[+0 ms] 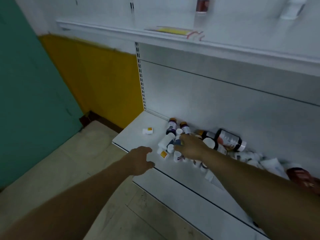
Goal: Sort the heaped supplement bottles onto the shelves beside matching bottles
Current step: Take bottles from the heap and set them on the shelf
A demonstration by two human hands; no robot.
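heap: supplement bottles (199, 144) piled on the bottom shelf (138, 135), against the back panel (225, 104), most lying on their sides
big dark bottle (230, 140): on its side at the right of the heap, white cap pointing right
purple-label bottles (171, 126): two, brown caps, at the back-left of the heap, leaning toward the panel
small white bottle (147, 130): orange mark on it, lying alone on the shelf, left of the heap & apart from it
orange-label bottle (164, 154): small, on its side at the heap's front-left edge
right hand (189, 147): reaching into the heap from the right, fingers curled down over a dark-labelled white bottle (176, 142) (grip looks closed on it, but frame is blurry)
left hand (141, 160): above the shelf's front edge, left of the heap, fingers loosely apart, holding nothing, touching no bottle
upper shelf (121, 30): a flat yellow pack (173, 31) lies on it, right of ctr
floor (52, 170): beige tiles, left of the shelf unit
wall (95, 80): yellow & teal panels behind, at left
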